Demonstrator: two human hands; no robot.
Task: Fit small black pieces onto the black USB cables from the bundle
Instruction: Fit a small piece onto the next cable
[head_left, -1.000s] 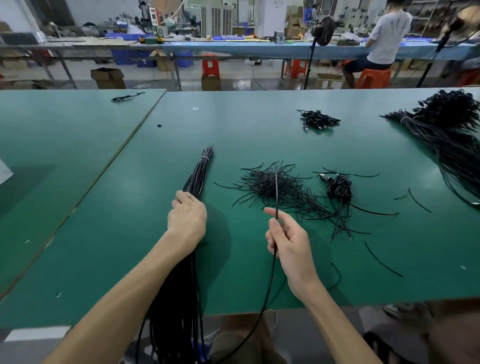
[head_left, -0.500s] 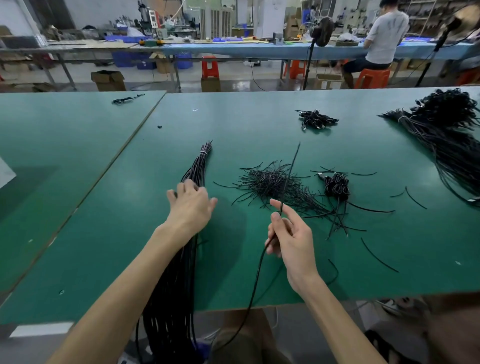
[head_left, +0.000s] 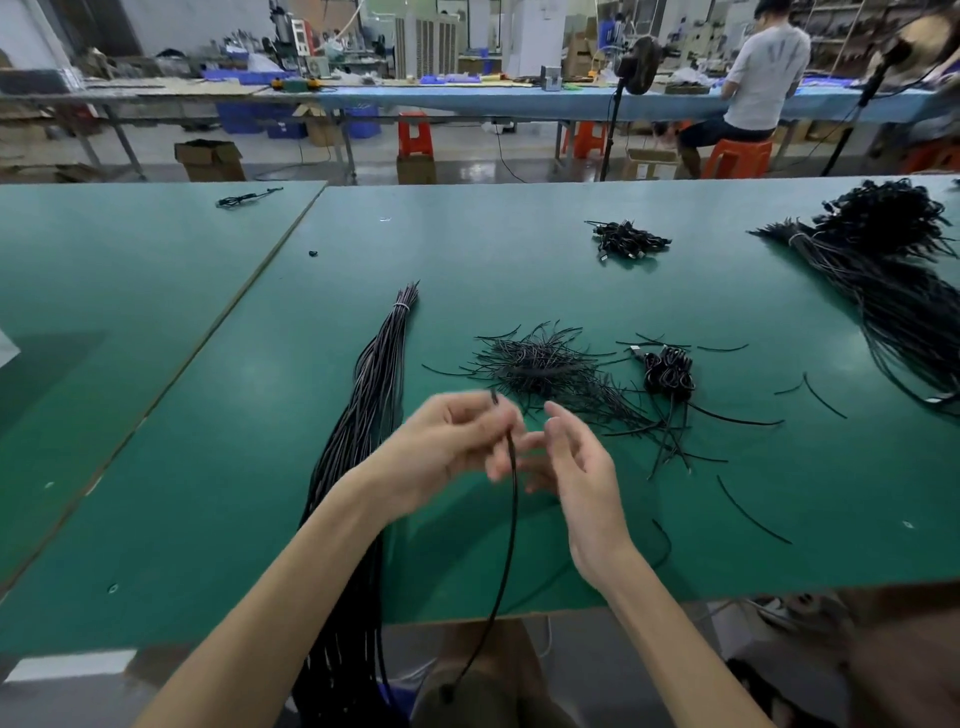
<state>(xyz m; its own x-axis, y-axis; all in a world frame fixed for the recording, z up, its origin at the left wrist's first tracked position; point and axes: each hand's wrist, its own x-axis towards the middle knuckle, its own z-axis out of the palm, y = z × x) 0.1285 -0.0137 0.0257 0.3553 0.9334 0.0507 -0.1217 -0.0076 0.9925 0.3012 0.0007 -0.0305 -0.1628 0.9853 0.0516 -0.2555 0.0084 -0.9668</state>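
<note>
One black cable (head_left: 511, 519) is up in the air between the two hands. Its tip pokes out just above the fingers of the left hand (head_left: 447, 441). The left hand has its fingers curled round the cable near that tip. From there the cable hangs down past the near edge of the green table (head_left: 208, 467).

The right hand (head_left: 576, 462) is just beside the cable, with its fingers bent a little. It is blurry, so I cannot tell if it holds the cable or only comes close.

The big bundle of cables (head_left: 374, 415) lies on the table under the left arm and hangs over the near edge.

Just past the hands is a messy pile of small black pieces (head_left: 540, 364). A little coiled cable (head_left: 667, 369) sits past the right hand, next to the pile. A few loose black pieces (head_left: 753, 512) lie on the table to the right of the right hand.
</note>
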